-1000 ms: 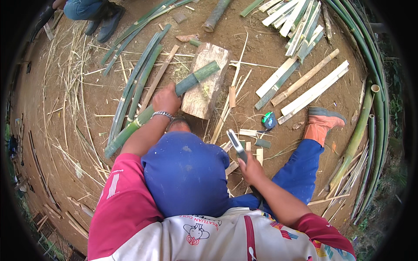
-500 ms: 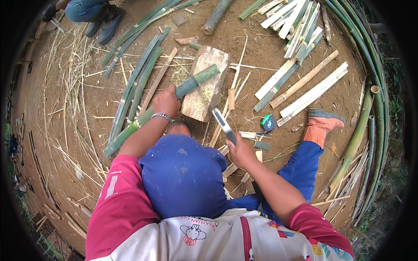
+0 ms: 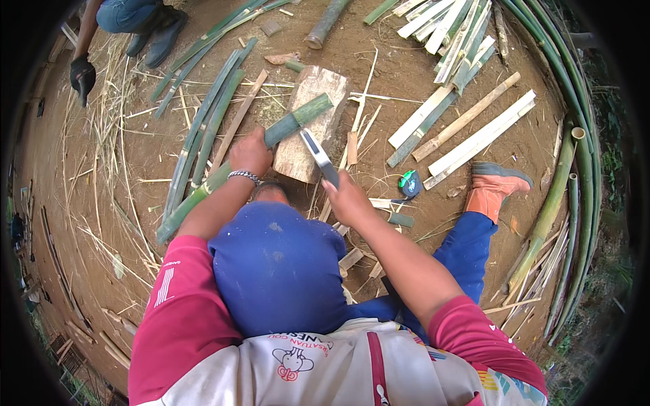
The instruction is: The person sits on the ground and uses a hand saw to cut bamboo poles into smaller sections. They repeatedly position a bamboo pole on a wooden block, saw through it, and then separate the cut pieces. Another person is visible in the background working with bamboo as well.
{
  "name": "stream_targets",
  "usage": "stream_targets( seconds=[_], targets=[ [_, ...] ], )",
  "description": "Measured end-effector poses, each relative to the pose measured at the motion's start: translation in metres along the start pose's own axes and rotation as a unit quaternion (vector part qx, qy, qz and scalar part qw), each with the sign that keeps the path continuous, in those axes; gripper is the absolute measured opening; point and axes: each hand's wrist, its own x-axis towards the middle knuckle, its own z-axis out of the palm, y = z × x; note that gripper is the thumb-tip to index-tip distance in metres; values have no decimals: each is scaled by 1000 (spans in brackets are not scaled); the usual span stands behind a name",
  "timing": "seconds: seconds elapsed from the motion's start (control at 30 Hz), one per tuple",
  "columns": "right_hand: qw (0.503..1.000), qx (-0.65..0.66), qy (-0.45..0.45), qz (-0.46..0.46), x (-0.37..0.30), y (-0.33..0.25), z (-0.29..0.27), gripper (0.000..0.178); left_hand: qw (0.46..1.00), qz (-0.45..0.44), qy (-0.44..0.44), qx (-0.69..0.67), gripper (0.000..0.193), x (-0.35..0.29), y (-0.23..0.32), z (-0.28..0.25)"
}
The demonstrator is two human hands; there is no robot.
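My left hand (image 3: 250,154) is closed around a green bamboo pole (image 3: 283,128). The pole slants from beside my left knee up to the right, its far end lying across a pale wooden block (image 3: 296,160). In my right hand (image 3: 350,201) is a grey tool with a pale, slotted front end (image 3: 315,147); its exact kind is unclear from above. The tool's tip is at the pole's near side, over the block; whether the two touch, I cannot tell. Part of the pole is hidden by my left hand and forearm.
Split bamboo strips (image 3: 467,40) are heaped at the far right. Green bamboo lengths (image 3: 215,125) lie left of the block. A green and black tape measure (image 3: 409,184) rests right of my right hand. At the far left, another person's gloved hand (image 3: 82,76) reaches down.
My right hand has brought the grey tool left and upward, up to the bamboo pole. My left hand keeps its hold. The other person's gloved hand has come into view.
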Motion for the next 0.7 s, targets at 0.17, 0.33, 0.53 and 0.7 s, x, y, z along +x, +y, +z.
stream_targets(
  seconds=[0.17, 0.33, 0.53, 0.7],
  targets=[
    [996, -20, -55, 69, -47, 9, -6, 46, 1000, -1, 25, -7, 16, 2, -15, 8],
    [997, -22, -45, 66, -103, 91, 29, 45, 1000, 5, 21, -2, 25, 1, -7, 9],
    [1000, 12, -13, 12, -15, -5, -10, 43, 999, 15, 28, -6, 21, 2, -6, 4],
    [996, -12, -50, 71, -104, 93, 16, 48, 1000, -7, 6, -3, 24, 6, -11, 9]
  ],
)
